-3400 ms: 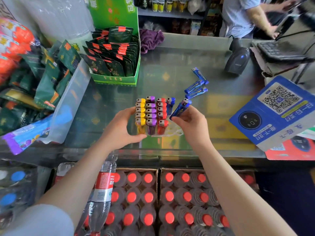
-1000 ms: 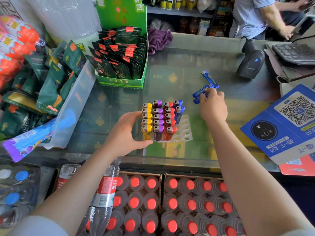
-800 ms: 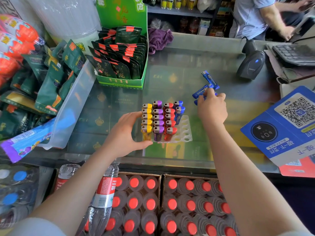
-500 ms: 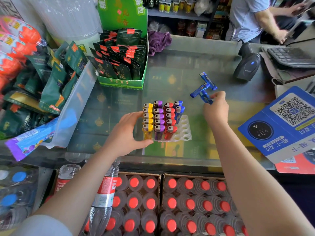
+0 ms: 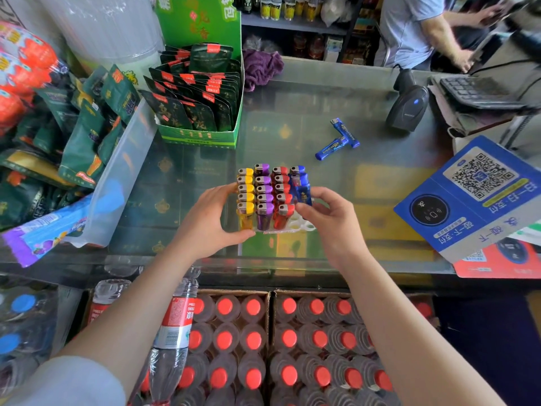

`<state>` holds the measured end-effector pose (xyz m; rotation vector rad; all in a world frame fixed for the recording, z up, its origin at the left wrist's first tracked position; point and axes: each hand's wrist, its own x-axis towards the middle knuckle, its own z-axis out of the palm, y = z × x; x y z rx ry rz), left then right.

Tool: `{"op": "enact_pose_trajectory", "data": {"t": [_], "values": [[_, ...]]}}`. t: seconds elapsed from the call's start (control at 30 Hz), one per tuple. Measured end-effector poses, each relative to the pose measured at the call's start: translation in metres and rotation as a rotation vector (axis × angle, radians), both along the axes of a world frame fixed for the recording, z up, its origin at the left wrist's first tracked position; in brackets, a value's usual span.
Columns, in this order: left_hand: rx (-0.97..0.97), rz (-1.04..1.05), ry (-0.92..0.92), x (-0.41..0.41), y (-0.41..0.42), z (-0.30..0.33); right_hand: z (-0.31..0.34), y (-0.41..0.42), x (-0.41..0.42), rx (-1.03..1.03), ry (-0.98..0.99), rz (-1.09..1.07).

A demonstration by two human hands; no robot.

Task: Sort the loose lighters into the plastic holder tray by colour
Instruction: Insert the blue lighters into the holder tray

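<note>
1. Fingers (image 5: 303, 209) of our right hand (image 5: 336, 227) are curled and pinch a blue lighter (image 5: 301, 189), clamped on its lower part.
2. We hold that blue lighter upright over the right side of the plastic holder tray (image 5: 304, 227), in line with the blue row.
3. We cannot tell if its bottom is in a hole of the tray.
4. One more blue lighter (image 5: 296, 169) stands at the far end of that row.
5. Our left hand (image 5: 210, 227) grips the left side of the tray, with the thumb along the near edge and the fingers curled at the far left side.
6. The tray sits on the glass table (image 5: 292, 112), near its front edge, between our two hands.
7. Yellow lighters (image 5: 245, 192) fill the left row.
8. Purple lighters (image 5: 263, 194) fill the next row.
9. Red lighters (image 5: 281, 194) fill the third row.
10. We see white holes with nothing in them at the near right corner of the tray.
11. Two loose blue lighters (image 5: 341, 139) lie flat on the table, farther away and to the right, touching each other at one end.
12. A black scanner (image 5: 408, 104) stands past them on the right.
13. A green box of packets (image 5: 202, 92) stands on the far left of the table.
14. A blue card with a square code (image 5: 474, 194) lies on the right.
15. Bottles with red caps (image 5: 289, 338) stand in boxes below the table.
</note>
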<state>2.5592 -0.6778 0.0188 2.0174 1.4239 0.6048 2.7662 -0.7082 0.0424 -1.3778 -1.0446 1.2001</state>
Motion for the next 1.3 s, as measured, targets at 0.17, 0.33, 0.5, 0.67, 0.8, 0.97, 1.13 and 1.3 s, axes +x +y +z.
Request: {"op": "enact_pose_trajectory", "data": {"t": [0.17,0.33,0.5,0.67,0.8,0.97,1.13,1.3], "values": [[-0.003,0.0,0.006,0.0,0.0,0.0,-0.009,0.003,-0.003,0.094,-0.253,-0.118],[-0.008,-0.004,0.015,-0.002,0.001,-0.002,-0.01,0.002,-0.007,0.163,-0.459,-0.123],[-0.004,-0.002,0.025,0.0,0.001,0.0,-0.014,0.007,-0.008,0.199,-0.577,-0.114],[-0.002,-0.012,0.023,0.001,0.0,0.002,-0.006,0.014,0.0,0.245,-0.778,0.019],[-0.015,-0.015,0.022,0.0,0.0,0.003,0.0,0.02,0.012,0.222,-0.915,0.139],[-0.047,-0.029,0.06,0.0,0.005,0.007,-0.012,0.023,0.011,0.191,-0.916,0.087],[-0.041,-0.038,0.115,0.0,0.006,0.011,-0.011,0.021,0.018,0.207,-0.907,0.195],[-0.051,-0.024,0.12,0.002,0.005,0.012,-0.003,0.059,0.059,0.059,-0.926,0.259]]}}
